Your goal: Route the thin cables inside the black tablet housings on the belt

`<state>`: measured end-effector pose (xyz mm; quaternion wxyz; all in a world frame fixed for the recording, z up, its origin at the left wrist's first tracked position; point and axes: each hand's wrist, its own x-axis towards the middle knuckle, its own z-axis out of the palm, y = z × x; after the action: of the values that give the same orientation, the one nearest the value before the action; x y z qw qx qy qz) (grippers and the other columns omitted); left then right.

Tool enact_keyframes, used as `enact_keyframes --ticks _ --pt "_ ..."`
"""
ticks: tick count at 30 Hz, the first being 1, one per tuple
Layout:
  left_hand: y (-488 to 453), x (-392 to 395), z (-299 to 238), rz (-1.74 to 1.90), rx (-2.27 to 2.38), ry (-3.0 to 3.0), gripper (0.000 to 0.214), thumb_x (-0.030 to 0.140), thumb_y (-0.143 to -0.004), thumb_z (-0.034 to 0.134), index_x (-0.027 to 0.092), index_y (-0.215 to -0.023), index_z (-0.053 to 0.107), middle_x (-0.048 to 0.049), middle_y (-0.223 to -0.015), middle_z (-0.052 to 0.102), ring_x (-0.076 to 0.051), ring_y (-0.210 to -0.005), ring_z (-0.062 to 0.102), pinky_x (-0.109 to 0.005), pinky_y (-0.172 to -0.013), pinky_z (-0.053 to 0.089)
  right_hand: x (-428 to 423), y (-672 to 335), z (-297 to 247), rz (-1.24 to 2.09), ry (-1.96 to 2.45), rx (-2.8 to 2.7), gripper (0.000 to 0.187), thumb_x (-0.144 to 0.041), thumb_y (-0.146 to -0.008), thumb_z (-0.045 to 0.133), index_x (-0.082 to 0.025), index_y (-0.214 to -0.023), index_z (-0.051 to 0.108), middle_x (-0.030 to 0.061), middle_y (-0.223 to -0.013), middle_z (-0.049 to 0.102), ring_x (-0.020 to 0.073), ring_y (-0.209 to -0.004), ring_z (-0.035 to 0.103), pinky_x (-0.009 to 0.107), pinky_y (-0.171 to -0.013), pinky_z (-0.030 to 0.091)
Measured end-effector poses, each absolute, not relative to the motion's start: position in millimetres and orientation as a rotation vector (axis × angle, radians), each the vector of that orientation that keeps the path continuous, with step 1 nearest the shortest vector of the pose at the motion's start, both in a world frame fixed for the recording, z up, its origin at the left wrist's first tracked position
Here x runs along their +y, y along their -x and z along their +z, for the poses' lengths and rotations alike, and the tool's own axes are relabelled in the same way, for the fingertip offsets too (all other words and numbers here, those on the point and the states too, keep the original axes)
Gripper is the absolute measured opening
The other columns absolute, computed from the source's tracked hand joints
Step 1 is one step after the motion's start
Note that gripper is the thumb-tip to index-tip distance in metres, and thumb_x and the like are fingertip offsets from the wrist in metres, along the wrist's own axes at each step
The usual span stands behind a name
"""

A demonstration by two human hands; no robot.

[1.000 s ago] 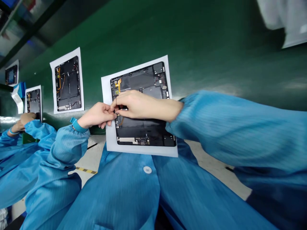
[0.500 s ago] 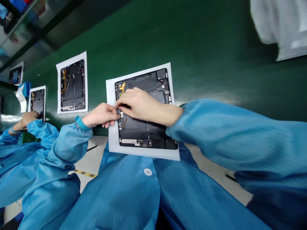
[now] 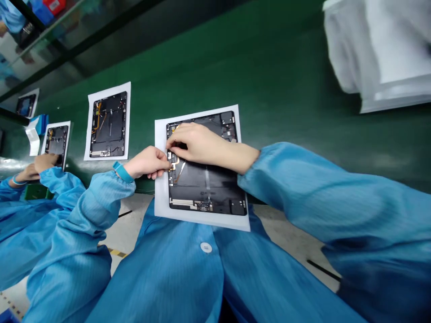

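Note:
An opened black tablet, its insides showing, lies on a white sheet on the green belt in front of me. My left hand rests at the tablet's left edge, fingers pinched together beside an orange flex cable. My right hand reaches across the tablet's upper left part, fingers curled and pressed down near the same cable. What the fingertips hold is too small to make out.
Another opened tablet on a white sheet lies further left on the green belt. A co-worker's hand in a blue sleeve touches a third tablet. A white blurred object sits at the upper right.
The view has shifted, so the tablet sits lower in the frame. My right hand's fingers have moved up the tablet's left side, uncovering more of the orange cable. My left hand stays at the edge.

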<state>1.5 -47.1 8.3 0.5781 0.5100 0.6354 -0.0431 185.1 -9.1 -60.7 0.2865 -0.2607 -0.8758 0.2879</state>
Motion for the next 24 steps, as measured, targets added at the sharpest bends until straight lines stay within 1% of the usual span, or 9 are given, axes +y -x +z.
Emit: enact_keyframes --ticks 3,9,16,19,24 --pt "1 -46 7 -0.077 1.488 -1.206 0.032 0.005 -0.086 0.061 0.015 -0.057 0.054 0.0025 -0.044 0.057 -0.005 -0.032 0.046 -0.017 -0.035 0.030 1 -184 -59 0.861 0.720 -2.339 0.019 -0.016 -0.087 0.059 -0.018 -0.093 0.077 0.0084 -0.093 0.077 0.0211 -0.084 0.067 0.034 -0.082 0.048" --pt "3 -43 3 -0.044 1.480 -1.185 0.035 0.007 -0.088 0.060 0.015 -0.055 0.053 0.0028 -0.043 0.056 -0.005 -0.031 0.045 -0.017 -0.034 0.029 3 -182 -62 0.949 0.762 -2.273 0.017 -0.015 -0.083 0.062 -0.017 -0.091 0.077 0.0066 -0.089 0.078 0.0185 -0.078 0.067 0.031 -0.077 0.049" --pt "2 -37 5 -0.023 1.518 -1.210 0.035 0.005 -0.086 0.063 0.015 -0.054 0.053 0.0032 -0.043 0.055 -0.005 -0.033 0.044 -0.017 -0.036 0.030 1 -179 -66 1.008 0.819 -2.171 0.019 -0.013 -0.084 0.061 -0.017 -0.092 0.077 0.0058 -0.085 0.076 0.0170 -0.072 0.066 0.029 -0.072 0.048" --pt "3 -34 6 0.001 1.535 -1.236 0.035 0.008 -0.088 0.066 0.015 -0.055 0.053 0.0027 -0.044 0.057 -0.004 -0.034 0.046 -0.017 -0.037 0.031 1 -177 -67 1.003 0.850 -2.152 0.019 -0.011 -0.083 0.061 -0.017 -0.091 0.077 0.0049 -0.082 0.076 0.0166 -0.070 0.064 0.028 -0.071 0.047" --pt "5 -28 5 0.033 1.553 -1.227 0.036 0.012 -0.090 0.068 0.014 -0.057 0.054 0.0031 -0.045 0.057 -0.004 -0.034 0.046 -0.017 -0.038 0.031 2 -177 -67 1.011 0.852 -2.149 0.019 -0.012 -0.083 0.061 -0.018 -0.091 0.077 0.0046 -0.084 0.076 0.0165 -0.070 0.064 0.028 -0.071 0.046"
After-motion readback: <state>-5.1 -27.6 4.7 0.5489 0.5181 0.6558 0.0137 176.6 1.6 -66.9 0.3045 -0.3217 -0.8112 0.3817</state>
